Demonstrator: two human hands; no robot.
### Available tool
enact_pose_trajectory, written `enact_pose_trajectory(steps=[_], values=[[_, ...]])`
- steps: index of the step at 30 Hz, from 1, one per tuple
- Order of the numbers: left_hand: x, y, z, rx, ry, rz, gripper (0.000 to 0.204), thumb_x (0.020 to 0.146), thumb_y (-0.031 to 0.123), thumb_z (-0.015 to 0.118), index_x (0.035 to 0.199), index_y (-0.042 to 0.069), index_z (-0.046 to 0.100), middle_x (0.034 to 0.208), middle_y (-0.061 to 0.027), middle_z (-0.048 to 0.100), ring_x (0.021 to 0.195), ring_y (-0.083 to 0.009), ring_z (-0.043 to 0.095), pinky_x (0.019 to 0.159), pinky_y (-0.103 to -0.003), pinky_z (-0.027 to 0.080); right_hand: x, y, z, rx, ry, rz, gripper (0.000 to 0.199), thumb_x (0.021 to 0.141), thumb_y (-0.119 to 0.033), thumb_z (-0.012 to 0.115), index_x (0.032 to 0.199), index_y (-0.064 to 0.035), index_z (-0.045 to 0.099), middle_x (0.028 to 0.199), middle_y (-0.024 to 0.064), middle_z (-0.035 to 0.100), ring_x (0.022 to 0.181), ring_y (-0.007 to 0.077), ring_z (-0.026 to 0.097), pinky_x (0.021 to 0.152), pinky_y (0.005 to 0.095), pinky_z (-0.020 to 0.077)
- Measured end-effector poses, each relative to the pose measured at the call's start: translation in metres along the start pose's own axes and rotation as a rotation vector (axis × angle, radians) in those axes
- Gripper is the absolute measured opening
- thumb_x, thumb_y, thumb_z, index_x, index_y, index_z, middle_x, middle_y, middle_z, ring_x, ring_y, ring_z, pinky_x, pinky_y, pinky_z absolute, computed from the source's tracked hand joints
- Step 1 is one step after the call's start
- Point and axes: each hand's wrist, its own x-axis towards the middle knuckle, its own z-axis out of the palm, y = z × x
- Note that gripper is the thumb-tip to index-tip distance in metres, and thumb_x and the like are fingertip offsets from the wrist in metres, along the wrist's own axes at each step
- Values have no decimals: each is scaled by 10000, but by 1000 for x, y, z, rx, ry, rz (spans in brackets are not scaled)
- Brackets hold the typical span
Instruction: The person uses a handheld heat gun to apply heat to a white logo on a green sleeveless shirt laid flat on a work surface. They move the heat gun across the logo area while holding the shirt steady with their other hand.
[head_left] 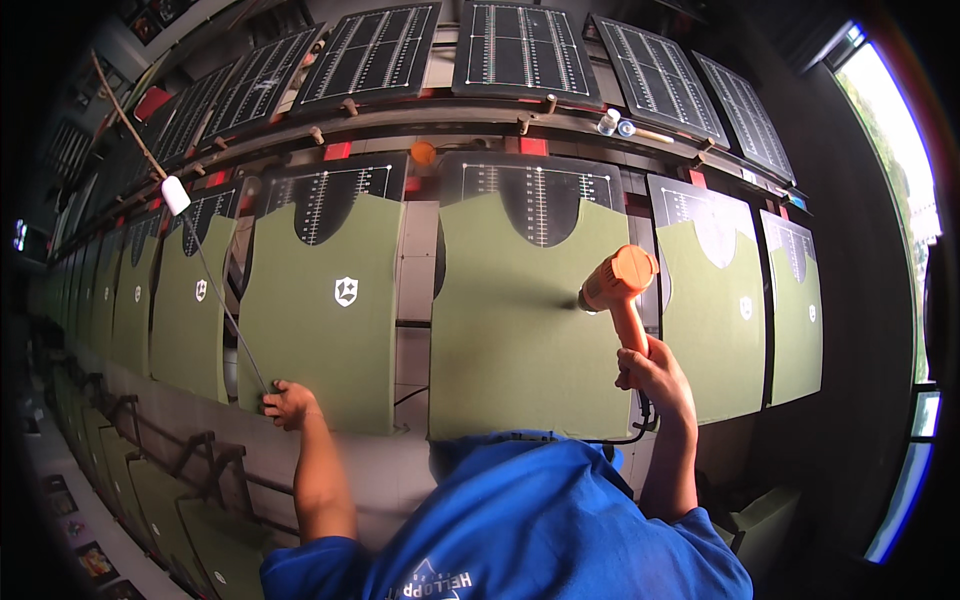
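Observation:
In my right hand, closed round its handle, is an orange heat gun. Its dark nozzle points left, just over a green shirt panel spread on a black board; a dark shadow lies beside the nozzle. The gun's black cable drops from the handle toward my blue shirt. My left hand is closed at the lower end of a thin dark cord, over the lower left of another green panel bearing a white shield emblem. The cord rises to a white cylinder.
More boards with green panels continue to the left, and others lie to the right. Behind a dark rail stands a row of bare gridded boards. Small bottles rest on the rail. A thin stick reaches the white cylinder.

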Motion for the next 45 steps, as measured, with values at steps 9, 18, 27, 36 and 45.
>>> enact_pose_trajectory(steps=[9, 18, 27, 36, 45], values=[[-4, 2, -4, -22, 3, 6, 542, 954, 516, 416, 1298, 99, 447, 1312, -149, 442, 1153, -402, 487, 929, -547, 434, 24, -4, -2, 6, -5, -52, 192, 904, -202, 614, 948, -25, 553, 764, 13, 558, 608, 112, 580, 578, 257, 466], [-6, 4, -7, -14, 4, -7, 543, 954, 512, 406, 1305, 100, 448, 1307, -145, 451, 1143, -403, 493, 922, -547, 437, 18, -2, -4, 25, -13, -33, 204, 906, -185, 613, 987, -7, 555, 770, 24, 563, 608, 118, 579, 591, 261, 485], [-6, 2, -4, -16, 26, 3, 536, 953, 507, 418, 1297, 99, 467, 1297, -144, 464, 1129, -395, 508, 922, -542, 444, -13, 7, -11, 29, 2, 2, 220, 902, -192, 628, 989, -3, 555, 776, 32, 575, 617, 123, 595, 598, 275, 499], [-1, -6, 2, -94, 35, 41, 511, 967, 481, 425, 1306, 103, 487, 1316, -152, 475, 1139, -435, 513, 928, -549, 448, -1, 20, -25, 77, 72, -62, 241, 912, -208, 613, 995, 9, 550, 777, 48, 577, 631, 136, 608, 599, 278, 495], [98, -60, 7, -416, 91, 158, 360, 1015, 263, 430, 1108, -42, 598, 1148, -278, 537, 1007, -438, 585, 862, -501, 476, 7, 12, 15, 187, 113, -88, 294, 919, -264, 647, 1031, -13, 544, 787, 42, 594, 626, 124, 598, 593, 276, 506]])
